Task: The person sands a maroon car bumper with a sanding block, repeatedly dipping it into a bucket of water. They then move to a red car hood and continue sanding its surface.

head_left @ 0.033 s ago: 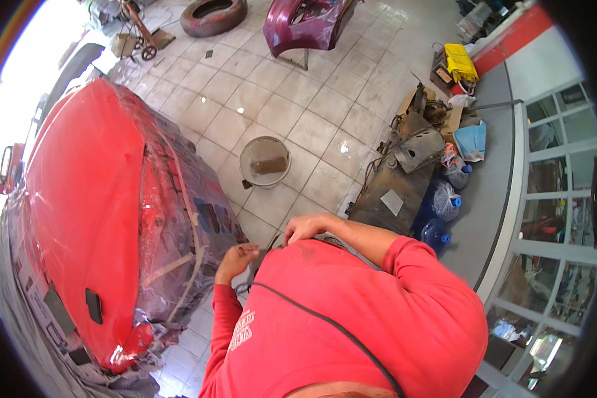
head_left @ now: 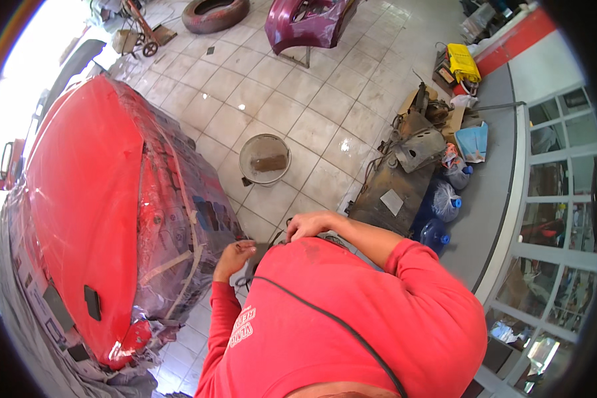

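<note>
My right hand (head_left: 306,225) is at the front of my red shirt (head_left: 358,298), its fingers bent down at the hem. What they grip, if anything, is hidden. My left hand (head_left: 235,260) is beside my waist, fingers stretched toward the right, with nothing visible in it. A black cable (head_left: 331,320) runs across my shirt from the left side of my waist. To my left stands a car with a red hood (head_left: 79,199) and clear plastic sheeting (head_left: 172,245) taped over its front. A dark sanding block or similar pad (head_left: 92,302) lies on the hood.
A round bucket (head_left: 265,159) with murky liquid stands on the tiled floor ahead. Farther off are a purple bumper (head_left: 305,26) on a stand and a tire (head_left: 215,14). Dirty metal parts (head_left: 418,149) and blue water jugs (head_left: 435,235) line the right side, near a glazed partition (head_left: 550,252).
My left hand has shifted slightly to the left. The right hand stays at the shirt's hem, and the view has moved a little.
</note>
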`<state>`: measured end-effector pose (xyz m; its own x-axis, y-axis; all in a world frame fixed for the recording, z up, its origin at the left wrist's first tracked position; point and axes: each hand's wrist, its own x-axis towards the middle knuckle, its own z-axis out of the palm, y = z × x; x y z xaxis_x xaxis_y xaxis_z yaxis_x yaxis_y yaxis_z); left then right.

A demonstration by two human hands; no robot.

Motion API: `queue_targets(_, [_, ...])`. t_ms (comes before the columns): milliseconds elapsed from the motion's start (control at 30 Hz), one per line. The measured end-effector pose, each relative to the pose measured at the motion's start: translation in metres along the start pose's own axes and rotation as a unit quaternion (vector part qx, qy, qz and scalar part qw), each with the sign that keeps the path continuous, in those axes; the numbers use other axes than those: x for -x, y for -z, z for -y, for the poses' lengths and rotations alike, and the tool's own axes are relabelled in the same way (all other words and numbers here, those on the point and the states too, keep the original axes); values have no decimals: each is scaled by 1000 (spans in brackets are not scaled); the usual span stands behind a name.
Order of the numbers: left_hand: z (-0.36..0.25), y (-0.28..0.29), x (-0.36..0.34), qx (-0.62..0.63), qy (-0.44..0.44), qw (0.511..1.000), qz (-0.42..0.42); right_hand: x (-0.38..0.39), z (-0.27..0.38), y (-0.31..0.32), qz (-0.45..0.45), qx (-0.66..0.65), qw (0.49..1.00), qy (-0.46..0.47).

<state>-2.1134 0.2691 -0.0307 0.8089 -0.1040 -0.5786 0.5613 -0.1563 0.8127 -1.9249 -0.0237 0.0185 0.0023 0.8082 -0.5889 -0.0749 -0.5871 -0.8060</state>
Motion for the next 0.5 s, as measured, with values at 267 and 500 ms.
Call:
queue_targets(267, [35,11,1,63,246,966,-52,102,-42,27,-148,-182,972,16])
queue_targets(500, [47,-12,9,24,377,925,43,168,-78,24,-381,-413,825,60])
